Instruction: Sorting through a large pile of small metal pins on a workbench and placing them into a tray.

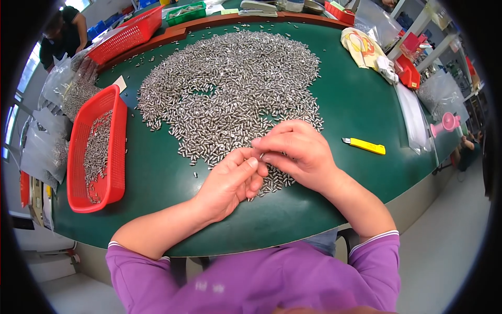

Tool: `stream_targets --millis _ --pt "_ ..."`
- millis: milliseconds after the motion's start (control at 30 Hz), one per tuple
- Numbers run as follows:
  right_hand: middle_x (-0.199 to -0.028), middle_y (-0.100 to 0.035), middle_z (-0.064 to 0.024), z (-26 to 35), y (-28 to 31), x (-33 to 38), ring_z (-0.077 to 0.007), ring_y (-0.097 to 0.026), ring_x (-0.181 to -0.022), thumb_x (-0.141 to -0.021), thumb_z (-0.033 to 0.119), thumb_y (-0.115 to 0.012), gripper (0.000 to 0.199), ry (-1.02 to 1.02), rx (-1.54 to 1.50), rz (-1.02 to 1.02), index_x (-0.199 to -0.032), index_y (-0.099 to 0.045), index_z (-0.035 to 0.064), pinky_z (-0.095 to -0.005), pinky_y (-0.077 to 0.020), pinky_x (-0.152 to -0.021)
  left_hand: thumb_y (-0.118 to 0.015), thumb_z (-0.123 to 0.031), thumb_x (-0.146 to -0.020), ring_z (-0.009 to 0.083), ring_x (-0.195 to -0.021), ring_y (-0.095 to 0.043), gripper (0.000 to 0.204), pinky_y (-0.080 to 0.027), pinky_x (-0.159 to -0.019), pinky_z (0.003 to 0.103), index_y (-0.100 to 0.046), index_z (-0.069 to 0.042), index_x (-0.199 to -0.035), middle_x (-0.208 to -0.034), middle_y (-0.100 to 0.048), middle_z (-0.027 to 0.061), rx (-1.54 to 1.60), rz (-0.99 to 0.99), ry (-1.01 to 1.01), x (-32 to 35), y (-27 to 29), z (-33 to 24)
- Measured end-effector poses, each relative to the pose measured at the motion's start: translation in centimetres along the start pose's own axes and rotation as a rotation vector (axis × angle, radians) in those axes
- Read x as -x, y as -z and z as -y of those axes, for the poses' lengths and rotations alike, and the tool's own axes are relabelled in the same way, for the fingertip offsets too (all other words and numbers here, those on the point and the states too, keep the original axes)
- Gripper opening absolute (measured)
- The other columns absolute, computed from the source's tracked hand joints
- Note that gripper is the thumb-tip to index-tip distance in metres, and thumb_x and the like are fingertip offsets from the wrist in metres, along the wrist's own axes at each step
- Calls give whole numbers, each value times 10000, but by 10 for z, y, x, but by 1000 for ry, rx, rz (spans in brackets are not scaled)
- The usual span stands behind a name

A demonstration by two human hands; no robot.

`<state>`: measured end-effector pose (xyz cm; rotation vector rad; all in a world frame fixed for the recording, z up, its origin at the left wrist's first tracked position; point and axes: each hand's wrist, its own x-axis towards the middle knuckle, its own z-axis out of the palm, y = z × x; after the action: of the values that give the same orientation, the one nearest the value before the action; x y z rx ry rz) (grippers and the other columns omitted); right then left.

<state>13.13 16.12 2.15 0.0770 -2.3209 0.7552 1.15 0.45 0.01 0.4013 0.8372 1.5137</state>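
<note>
A wide heap of small silver metal pins point(230, 83) covers the green table point(157, 172). My left hand point(230, 180) and my right hand point(295, 152) meet at the heap's near edge, fingertips touching. A single small metal pin point(261, 155) is pinched between the fingers of both hands. More pins lie under and beside my left hand's knuckles point(274, 183).
A red plastic basket point(112, 178) with several pins stands at the left. A yellow utility knife point(364, 146) lies to the right. Clear bags of pins point(73, 89), another red basket point(128, 34), a green tray point(186, 13) and a stapler point(257, 8) sit at the far edge. Another person point(63, 31) works at the far left.
</note>
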Motion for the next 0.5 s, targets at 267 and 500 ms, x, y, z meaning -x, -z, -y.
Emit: stream_targets --millis 267,500 --pt "-913 -690 -12 1 0 1 -201 -639 -878 -687 11 -770 438 22 -23 -33 -1104 -690 120 -332 -510 -739 -569 -177 -969 78 -671 -483 212 -408 -561 224 -490 -68 -1133 -913 -568 21 27 -9 37 1 2 -2" --pt "-974 -662 -33 5 -1 5 -239 -626 -930 -763 59 -694 537 2 -10 61 -1276 -582 167 -391 -476 -840 -567 -176 -971 71 -675 -492 217 -411 -558 220 -492 -62 -1140 -905 -571 24 -62 -13 33 0 1 -2"
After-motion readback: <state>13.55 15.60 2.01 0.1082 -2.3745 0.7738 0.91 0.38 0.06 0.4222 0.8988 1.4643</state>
